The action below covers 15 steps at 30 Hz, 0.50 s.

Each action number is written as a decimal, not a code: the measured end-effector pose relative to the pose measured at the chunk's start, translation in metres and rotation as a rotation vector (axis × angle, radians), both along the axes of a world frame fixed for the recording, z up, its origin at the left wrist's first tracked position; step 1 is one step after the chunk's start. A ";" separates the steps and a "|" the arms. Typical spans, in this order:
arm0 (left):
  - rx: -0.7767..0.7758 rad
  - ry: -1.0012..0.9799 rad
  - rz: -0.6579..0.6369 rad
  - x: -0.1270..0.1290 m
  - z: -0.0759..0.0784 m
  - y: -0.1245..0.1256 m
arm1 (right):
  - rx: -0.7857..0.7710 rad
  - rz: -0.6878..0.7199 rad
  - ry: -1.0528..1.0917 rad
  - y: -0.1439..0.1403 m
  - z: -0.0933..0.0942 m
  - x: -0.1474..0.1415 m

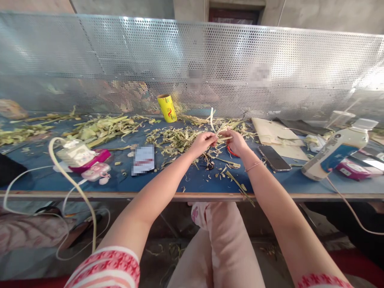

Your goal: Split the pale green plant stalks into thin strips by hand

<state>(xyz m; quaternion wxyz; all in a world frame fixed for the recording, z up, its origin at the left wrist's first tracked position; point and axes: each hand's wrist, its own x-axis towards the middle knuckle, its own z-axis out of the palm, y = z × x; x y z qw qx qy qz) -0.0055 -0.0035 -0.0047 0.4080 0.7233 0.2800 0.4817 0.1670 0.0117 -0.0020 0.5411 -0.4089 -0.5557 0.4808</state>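
Blue covered the table (192, 182) from edge to edge, and from nine o'clock ran a loose heap of husks (102, 128), one white charger (75, 152) with its cable, one pink case (96, 172), then one yellow tube (167, 108) standing tilted at about eleven o'clock by the perforated metal screen (120, 60). At the centre the left hand (204, 143) was pinched closed on one pale strip (223, 139), and at its three o'clock the right hand (237, 142) pinched the same strip from the other end, both held just above a second pile of scraps (177, 140). The strip looked light, thin and limp, likely to tear along its grain, so a fingertip hold near each end seemed best suited. A red-handled tool (231, 152) lay partly hidden under the right hand; what kind it was could not be told. Farther toward three o'clock lay one phone (273, 158), one cardboard sheet (276, 132) and one white bottle (336, 154) on its side, with one magenta box (354, 168) just beside it.
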 end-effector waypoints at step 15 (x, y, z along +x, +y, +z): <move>-0.131 -0.122 -0.156 0.005 -0.005 -0.001 | -0.143 0.221 0.318 -0.015 0.011 0.000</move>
